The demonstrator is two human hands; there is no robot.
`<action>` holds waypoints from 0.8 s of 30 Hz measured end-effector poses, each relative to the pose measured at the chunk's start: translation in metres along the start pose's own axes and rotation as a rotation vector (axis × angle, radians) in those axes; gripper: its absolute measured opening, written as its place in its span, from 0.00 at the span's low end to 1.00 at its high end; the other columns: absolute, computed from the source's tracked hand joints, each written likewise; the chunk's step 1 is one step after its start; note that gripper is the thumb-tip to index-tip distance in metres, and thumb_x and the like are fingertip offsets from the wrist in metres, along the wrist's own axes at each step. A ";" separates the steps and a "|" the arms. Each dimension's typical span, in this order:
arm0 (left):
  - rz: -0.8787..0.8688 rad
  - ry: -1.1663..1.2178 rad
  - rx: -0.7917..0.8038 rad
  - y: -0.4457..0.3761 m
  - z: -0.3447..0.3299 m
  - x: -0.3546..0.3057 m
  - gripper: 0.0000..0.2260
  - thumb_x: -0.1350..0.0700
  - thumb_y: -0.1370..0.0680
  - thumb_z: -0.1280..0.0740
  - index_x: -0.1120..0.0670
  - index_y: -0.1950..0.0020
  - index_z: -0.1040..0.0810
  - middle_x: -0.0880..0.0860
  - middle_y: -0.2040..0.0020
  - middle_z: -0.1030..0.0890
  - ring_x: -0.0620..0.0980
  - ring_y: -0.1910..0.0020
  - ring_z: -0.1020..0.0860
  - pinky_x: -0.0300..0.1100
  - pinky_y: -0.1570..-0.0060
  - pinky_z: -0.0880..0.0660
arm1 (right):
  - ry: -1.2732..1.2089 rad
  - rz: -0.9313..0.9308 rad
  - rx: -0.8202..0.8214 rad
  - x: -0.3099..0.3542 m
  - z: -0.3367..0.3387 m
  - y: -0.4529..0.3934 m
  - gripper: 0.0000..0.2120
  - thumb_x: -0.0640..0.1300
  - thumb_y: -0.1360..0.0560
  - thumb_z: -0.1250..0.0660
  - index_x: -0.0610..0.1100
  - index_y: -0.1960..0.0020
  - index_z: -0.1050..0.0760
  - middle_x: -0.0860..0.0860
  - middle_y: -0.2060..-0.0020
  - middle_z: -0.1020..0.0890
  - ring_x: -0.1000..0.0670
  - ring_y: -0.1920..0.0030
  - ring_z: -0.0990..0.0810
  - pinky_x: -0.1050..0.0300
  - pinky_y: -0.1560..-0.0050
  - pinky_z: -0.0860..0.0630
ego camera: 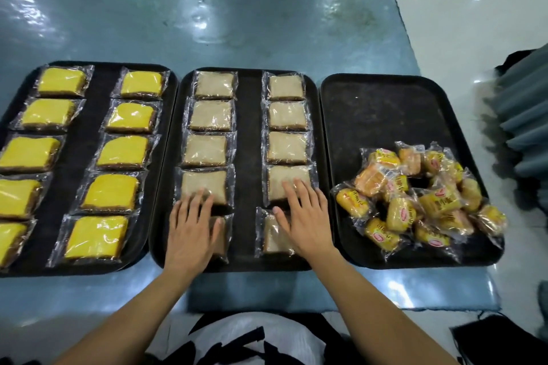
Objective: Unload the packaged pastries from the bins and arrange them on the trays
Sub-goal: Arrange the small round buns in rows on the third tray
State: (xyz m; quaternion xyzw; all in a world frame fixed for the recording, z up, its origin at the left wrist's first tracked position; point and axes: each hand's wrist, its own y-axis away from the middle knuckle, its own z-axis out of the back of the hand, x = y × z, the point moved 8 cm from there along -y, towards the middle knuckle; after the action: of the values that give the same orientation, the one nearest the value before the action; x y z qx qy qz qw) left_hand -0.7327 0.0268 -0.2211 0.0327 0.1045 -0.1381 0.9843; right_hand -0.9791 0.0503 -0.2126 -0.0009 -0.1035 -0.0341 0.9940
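Three black trays lie side by side on a blue plastic sheet. The left tray (98, 268) holds two columns of yellow packaged cakes (118, 154). The middle tray (248, 157) holds two columns of beige packaged cakes (286, 115). My left hand (189, 231) rests flat, fingers spread, on the nearest beige pack of the left column (221, 238), mostly hiding it. My right hand (305, 216) lies flat over the nearest pack of the right column (274, 238). The right tray (382, 109) carries a loose heap of small orange wrapped pastries (415, 198) at its near end.
The blue plastic sheet (237, 32) covers a light tiled floor and stretches beyond the trays. A grey pleated object (525, 115) stands at the right edge. A dark bag (501, 341) sits at the bottom right. No bins are in view.
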 end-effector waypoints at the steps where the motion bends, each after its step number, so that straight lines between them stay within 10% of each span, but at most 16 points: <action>1: -0.003 -0.001 -0.009 -0.002 0.004 -0.009 0.23 0.45 0.18 0.46 0.54 0.26 0.32 0.56 0.25 0.32 0.58 0.25 0.36 0.58 0.25 0.41 | -0.019 0.021 -0.013 -0.006 0.007 -0.001 0.28 0.62 0.17 0.47 0.50 0.21 0.36 0.46 0.25 0.30 0.44 0.25 0.33 0.41 0.24 0.39; 13: -0.169 0.081 -0.016 -0.014 0.007 -0.226 0.19 0.50 0.23 0.42 0.49 0.33 0.27 0.50 0.34 0.27 0.54 0.37 0.29 0.51 0.38 0.33 | -0.082 0.127 -0.166 -0.139 0.101 0.033 0.18 0.47 0.23 0.37 0.47 0.33 0.25 0.49 0.36 0.24 0.46 0.36 0.27 0.47 0.30 0.34; 24: -0.398 0.112 0.118 -0.066 -0.007 -0.364 0.23 0.48 0.19 0.45 0.47 0.22 0.37 0.49 0.24 0.33 0.52 0.27 0.35 0.51 0.28 0.37 | -0.070 -0.047 -0.188 -0.241 0.150 0.005 0.13 0.48 0.22 0.36 0.48 0.39 0.22 0.50 0.41 0.21 0.45 0.39 0.26 0.43 0.32 0.32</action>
State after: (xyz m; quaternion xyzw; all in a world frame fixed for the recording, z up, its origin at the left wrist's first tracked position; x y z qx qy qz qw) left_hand -1.0947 0.0601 -0.1523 0.0766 0.1554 -0.3336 0.9267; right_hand -1.2452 0.0726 -0.1151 -0.0931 -0.1344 -0.0670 0.9843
